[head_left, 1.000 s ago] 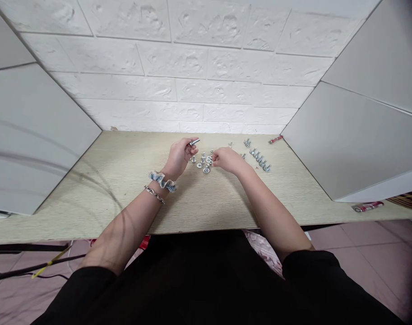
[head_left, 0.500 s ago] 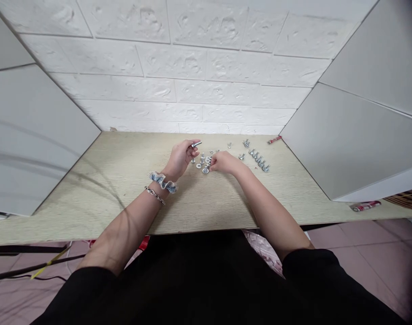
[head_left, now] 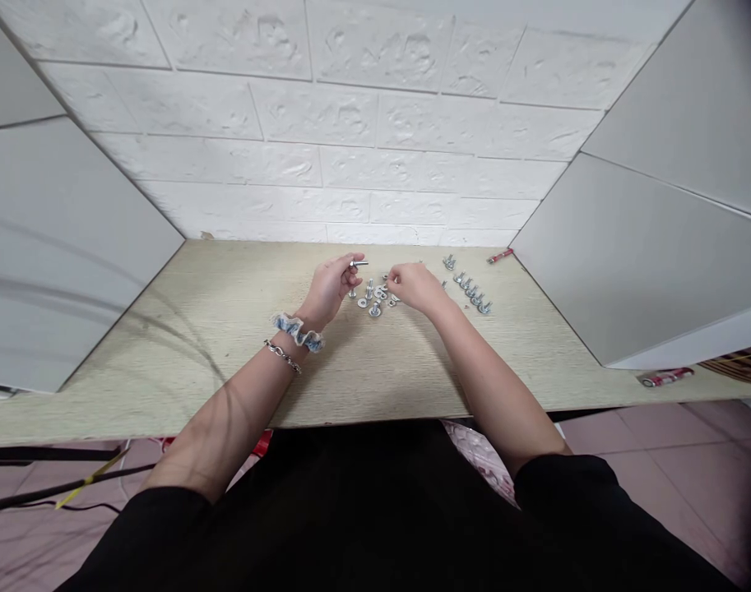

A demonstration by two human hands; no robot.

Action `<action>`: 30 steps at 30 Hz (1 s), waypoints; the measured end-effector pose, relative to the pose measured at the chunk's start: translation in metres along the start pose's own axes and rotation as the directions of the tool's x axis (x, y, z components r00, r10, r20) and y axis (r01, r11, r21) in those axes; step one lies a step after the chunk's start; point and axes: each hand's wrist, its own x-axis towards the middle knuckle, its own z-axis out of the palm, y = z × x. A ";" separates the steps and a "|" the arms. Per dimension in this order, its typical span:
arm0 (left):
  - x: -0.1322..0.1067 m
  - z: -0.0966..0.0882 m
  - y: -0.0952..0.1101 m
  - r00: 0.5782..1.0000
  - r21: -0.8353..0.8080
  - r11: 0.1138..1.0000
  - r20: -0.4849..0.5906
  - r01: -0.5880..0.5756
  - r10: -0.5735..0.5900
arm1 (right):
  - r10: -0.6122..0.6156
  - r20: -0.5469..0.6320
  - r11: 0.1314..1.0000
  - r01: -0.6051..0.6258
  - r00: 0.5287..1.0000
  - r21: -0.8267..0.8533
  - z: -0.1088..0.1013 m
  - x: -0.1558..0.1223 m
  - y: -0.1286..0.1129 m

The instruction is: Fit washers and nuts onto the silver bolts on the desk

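Between the thumb and fingers of my left hand [head_left: 331,288] is a silver bolt [head_left: 360,263], its shank pointing right. My right hand [head_left: 412,286] has its fingers pinched together over the right side of the hardware pile; whatever is in them is hidden or too small to make out. Below and between the hands lie loose washers [head_left: 380,292], a washer lying apart [head_left: 363,303], a bolt standing in a washer [head_left: 375,309] and another upright bolt [head_left: 369,288]. A small bolt [head_left: 352,293] sits just under my left fingers.
A row of bolts with washers [head_left: 472,291] runs along the right, with a small cluster of bolts [head_left: 449,262] behind it. A red pen-like item [head_left: 499,256] lies by the right panel [head_left: 646,263]. A red cylinder [head_left: 667,377] rests near the front edge. The white brick wall [head_left: 350,164] closes the back.
My right hand has lifted slightly away from the bolt standing in a washer, moving back and a little right. The left hand keeps the bolt almost in place.
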 end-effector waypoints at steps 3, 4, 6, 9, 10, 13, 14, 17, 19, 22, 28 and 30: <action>0.001 -0.001 -0.002 0.999 0.023 1.000 0.031 0.007 -0.008 | 0.001 -0.162 0.960 0.044 0.987 0.276 -0.004 -0.001 -0.009; 0.002 -0.002 -0.002 0.998 0.029 1.000 0.054 0.010 -0.012 | -0.016 -0.184 0.921 0.086 0.983 0.380 -0.004 -0.002 -0.013; 0.002 -0.002 -0.004 0.994 0.041 0.999 0.112 0.012 -0.016 | -0.066 -0.200 0.827 0.165 0.978 0.537 -0.002 -0.003 -0.020; 0.003 -0.002 -0.005 0.986 0.034 0.999 0.169 0.000 -0.006 | -0.099 -0.172 0.736 0.188 0.980 0.651 0.001 -0.006 -0.026; 0.002 -0.002 -0.004 0.986 0.034 0.999 0.169 -0.004 -0.002 | -0.090 -0.149 0.718 0.168 0.985 0.676 0.002 -0.006 -0.027; 0.001 -0.001 -0.004 0.988 0.065 0.998 0.156 -0.001 -0.009 | -0.052 -0.092 0.688 0.102 0.994 0.719 0.005 -0.005 -0.026; 0.000 -0.001 -0.003 0.986 0.082 0.997 0.164 0.004 -0.017 | -0.050 -0.090 0.686 0.100 0.995 0.721 0.005 -0.004 -0.025; 0.000 -0.002 -0.004 0.981 0.105 0.994 0.194 0.010 -0.030 | -0.068 -0.096 0.696 0.117 0.993 0.709 0.006 -0.002 -0.024; 0.000 -0.002 -0.004 0.979 0.103 0.995 0.200 0.012 -0.032 | -0.072 -0.093 0.705 0.117 0.993 0.699 0.007 -0.002 -0.023; 0.000 -0.002 -0.005 0.978 0.086 0.996 0.205 0.009 -0.027 | -0.073 -0.077 0.681 0.106 0.994 0.725 0.008 -0.002 -0.024; -0.001 0.001 -0.002 0.986 0.057 0.998 0.167 0.019 -0.028 | -0.069 -0.087 0.609 0.111 0.994 0.786 0.006 -0.004 -0.026; -0.002 0.003 0.000 0.990 0.050 0.998 0.139 0.025 -0.032 | -0.050 -0.119 0.609 0.124 0.992 0.783 0.006 -0.003 -0.025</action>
